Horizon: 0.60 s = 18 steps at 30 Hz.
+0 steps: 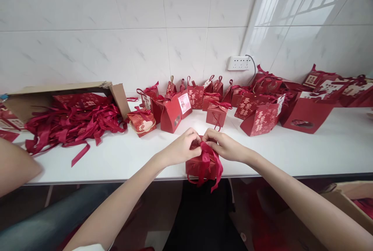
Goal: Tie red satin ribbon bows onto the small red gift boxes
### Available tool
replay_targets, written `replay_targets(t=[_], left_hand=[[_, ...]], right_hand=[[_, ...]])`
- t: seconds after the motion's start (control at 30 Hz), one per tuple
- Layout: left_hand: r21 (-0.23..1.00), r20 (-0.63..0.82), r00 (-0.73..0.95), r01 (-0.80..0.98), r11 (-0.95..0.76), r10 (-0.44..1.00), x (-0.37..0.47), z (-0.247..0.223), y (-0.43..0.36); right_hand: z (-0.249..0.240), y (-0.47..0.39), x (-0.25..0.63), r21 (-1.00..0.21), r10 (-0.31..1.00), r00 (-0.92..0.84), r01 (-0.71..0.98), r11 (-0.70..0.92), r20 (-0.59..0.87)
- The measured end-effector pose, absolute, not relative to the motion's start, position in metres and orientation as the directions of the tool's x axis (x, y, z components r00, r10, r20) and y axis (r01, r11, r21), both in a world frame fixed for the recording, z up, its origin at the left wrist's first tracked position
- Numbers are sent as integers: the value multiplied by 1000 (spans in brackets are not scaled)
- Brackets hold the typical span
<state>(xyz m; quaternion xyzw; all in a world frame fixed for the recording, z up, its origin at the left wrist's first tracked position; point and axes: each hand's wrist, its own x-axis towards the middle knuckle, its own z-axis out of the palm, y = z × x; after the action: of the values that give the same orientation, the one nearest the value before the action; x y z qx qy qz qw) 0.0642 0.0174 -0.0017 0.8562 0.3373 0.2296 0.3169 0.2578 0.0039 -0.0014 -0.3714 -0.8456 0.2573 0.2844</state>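
Observation:
A small red box [194, 166] sits at the table's front edge, with a crimson ribbon [206, 154] over its top and loose ends hanging down its front. My left hand [188, 147] pinches the ribbon at the top of the box from the left. From the right, my right hand [220, 143] has its fingers closed on the same ribbon, close to the left fingertips. Just behind stands another red box [216, 115] topped with a ribbon bow.
Ribbons [75, 122] spill from a cardboard carton [121, 97] at the left. Several red gift boxes [262, 121] line the back of the white table [131, 161]. A person's arm [17, 165] rests at the far left. Another carton [340, 200] stands low at the right.

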Motion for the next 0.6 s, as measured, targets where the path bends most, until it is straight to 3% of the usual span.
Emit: replay_targets(t=[0.27,0.4,0.6], left_hand=[[846,141,665,304,-438,733,65,0,10],[823,126,704,319,-470,699,64,4,6],[769,190,629,383,-512,754,67,3,6]], right_hand=[[-3,1,259,-688,765,-589,443,575,261],[-2,2,262,-659,741,-613,441,610,275],[-3,3,263,-762,795,-552,393,515,253]])
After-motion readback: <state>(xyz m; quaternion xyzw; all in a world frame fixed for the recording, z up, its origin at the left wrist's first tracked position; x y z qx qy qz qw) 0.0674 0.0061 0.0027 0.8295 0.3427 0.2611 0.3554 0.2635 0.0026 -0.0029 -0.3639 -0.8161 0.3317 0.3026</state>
